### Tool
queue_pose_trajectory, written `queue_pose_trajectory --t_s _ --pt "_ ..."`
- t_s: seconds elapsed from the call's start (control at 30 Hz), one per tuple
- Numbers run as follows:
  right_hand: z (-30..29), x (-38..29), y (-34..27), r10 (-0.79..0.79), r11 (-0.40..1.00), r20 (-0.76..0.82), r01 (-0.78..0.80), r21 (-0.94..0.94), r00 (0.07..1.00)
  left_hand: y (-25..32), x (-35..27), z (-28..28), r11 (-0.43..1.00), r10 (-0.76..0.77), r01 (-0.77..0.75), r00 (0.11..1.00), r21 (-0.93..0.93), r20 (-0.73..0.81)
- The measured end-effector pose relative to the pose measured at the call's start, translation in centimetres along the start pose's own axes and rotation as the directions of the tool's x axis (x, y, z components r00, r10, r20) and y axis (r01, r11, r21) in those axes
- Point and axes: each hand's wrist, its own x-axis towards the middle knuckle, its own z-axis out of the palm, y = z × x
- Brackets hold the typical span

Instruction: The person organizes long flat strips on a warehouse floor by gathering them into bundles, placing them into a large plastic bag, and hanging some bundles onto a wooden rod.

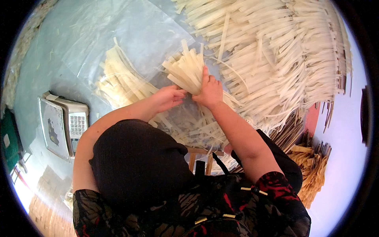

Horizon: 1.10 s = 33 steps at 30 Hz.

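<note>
My right hand [210,89] is closed around the lower end of a fanned bundle of pale, flat dried strips [187,66], its index finger laid along the side. Close by that lower end is my left hand [169,98], fingers loosely bent; whether they pinch anything is hidden. A second bundle of strips [123,78] lies beyond my left forearm, beside or partly under clear plastic. The flat clear plastic sheet or bag [127,35] spreads on the floor above both bundles. Loose broken strips [201,130] are scattered below my hands.
A large heap of pale strips [266,53] covers the right side, with thin sticks [287,133] at its edge. Brownish strips [311,174] hang at lower right by a white wall [343,166]. A digital scale with keypad [77,124] sits left. Wooden slats [209,164] show below.
</note>
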Motion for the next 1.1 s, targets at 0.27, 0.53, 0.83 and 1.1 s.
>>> queue_pose_trajectory --t_s 0.27,0.53,0.83,1.1 --pt "3.5 -1.5 -0.3 -0.071 0.997 -0.319 0.068 -0.019 0.945 5.8 -6.2 0.6 0.052 0.350 0.091 0.931 0.994 -0.104" --pt "0.6 -0.4 1.2 -0.075 0.992 0.013 0.073 0.102 0.997 6.7 -7.8 -2.4 -0.505 0.806 0.186 0.451 0.843 0.384" --pt "2.1 -1.8 0.8 -0.164 0.986 -0.073 0.166 0.031 0.984 9.6 -8.2 -6.6 -0.030 0.903 0.016 0.429 0.999 0.020" --pt "-2.3 1.9 5.8 -0.141 0.941 0.096 0.103 0.323 0.985 11.1 -8.5 -8.1 0.233 0.909 -0.258 0.401 0.937 -0.116"
